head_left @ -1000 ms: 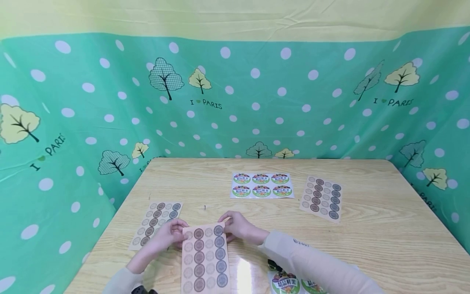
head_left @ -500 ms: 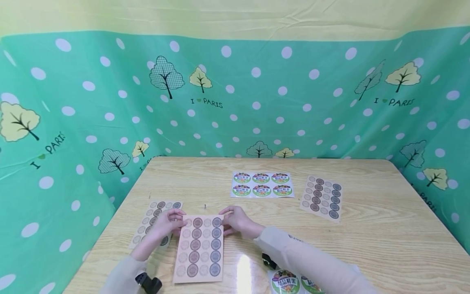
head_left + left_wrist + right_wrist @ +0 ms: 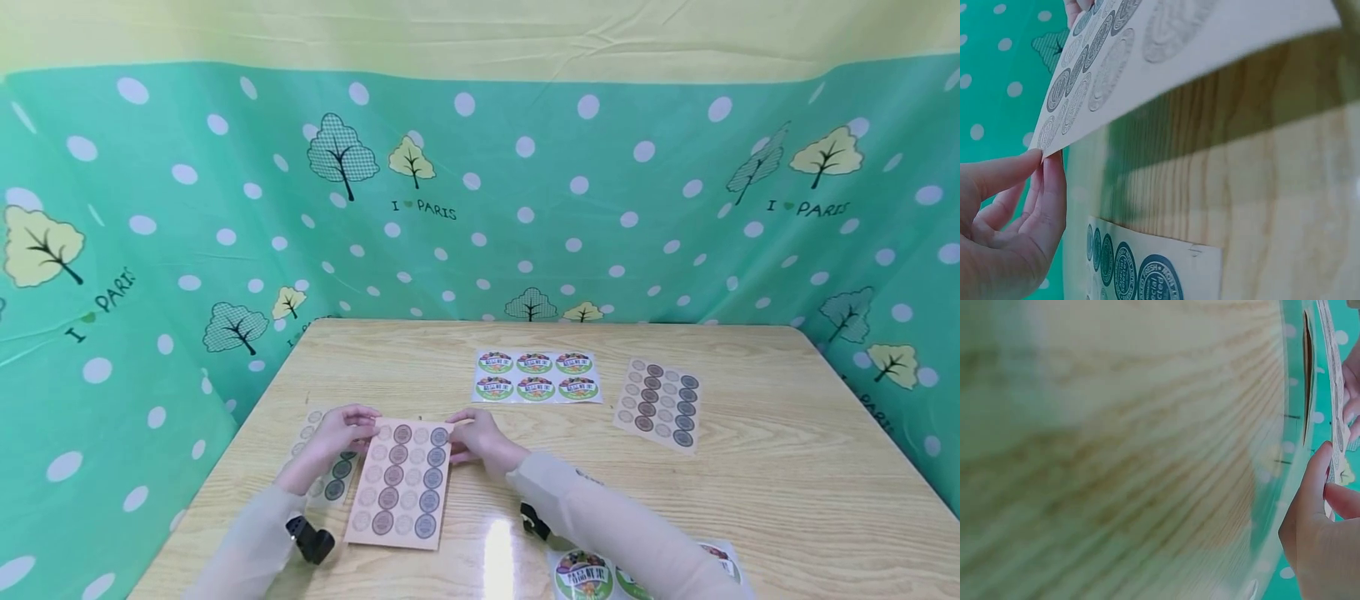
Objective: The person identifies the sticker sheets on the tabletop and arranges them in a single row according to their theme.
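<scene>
Both hands hold a tan sticker sheet (image 3: 397, 487) by its two far corners, raised above the table. Rows of round seals, some pale and some dark, cover it. My left hand (image 3: 337, 437) pinches the left corner; in the left wrist view the thumb and fingers (image 3: 1054, 194) meet at that corner. At the right corner my right hand (image 3: 483, 442) pinches the edge, and in the right wrist view the sheet (image 3: 1335, 381) appears nearly edge-on. Under the left hand and the held sheet, a similar tan sticker sheet (image 3: 327, 490) lies partly hidden on the table.
A white sheet of fruit-themed oval stickers (image 3: 536, 377) lies at the back of the wooden table (image 3: 787, 467). To its right is another tan sticker sheet (image 3: 658, 406). Near the front, a second fruit sticker sheet (image 3: 583, 575) is partly covered by the right sleeve (image 3: 615, 521).
Both hands have moved away from the body with the held sheet, which has shifted slightly left and tilted. It now covers more of the tan sheet at the left.
</scene>
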{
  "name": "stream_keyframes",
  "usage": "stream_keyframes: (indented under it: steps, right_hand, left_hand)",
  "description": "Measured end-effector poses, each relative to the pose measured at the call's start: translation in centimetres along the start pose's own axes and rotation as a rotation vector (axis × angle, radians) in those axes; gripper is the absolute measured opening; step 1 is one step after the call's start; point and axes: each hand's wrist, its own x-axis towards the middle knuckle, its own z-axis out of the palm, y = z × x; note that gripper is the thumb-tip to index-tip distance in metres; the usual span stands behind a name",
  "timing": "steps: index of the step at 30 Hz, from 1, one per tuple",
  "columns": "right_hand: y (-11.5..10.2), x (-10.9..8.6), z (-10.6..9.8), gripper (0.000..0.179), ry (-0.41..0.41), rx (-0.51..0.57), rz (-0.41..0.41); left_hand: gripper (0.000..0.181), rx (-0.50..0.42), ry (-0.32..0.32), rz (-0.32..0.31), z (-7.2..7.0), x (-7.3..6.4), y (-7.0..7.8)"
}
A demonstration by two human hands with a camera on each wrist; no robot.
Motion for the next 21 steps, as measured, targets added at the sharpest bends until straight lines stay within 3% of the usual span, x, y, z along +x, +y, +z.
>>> stream_keyframes:
  steps: [11,21]
  right_hand:
    - [-0.3,1.1,0.4,0.033,0.027,0.038,-0.012]
    - [-0.2,2.2,1.0,0.032,0.077,0.050,-0.019]
  left_hand:
    - [0.033,0.010,-0.004,0.008,-0.3,1.6,0.1]
    - [0.030,0.072,0.044,-0.017,-0.3,2.8,-0.3]
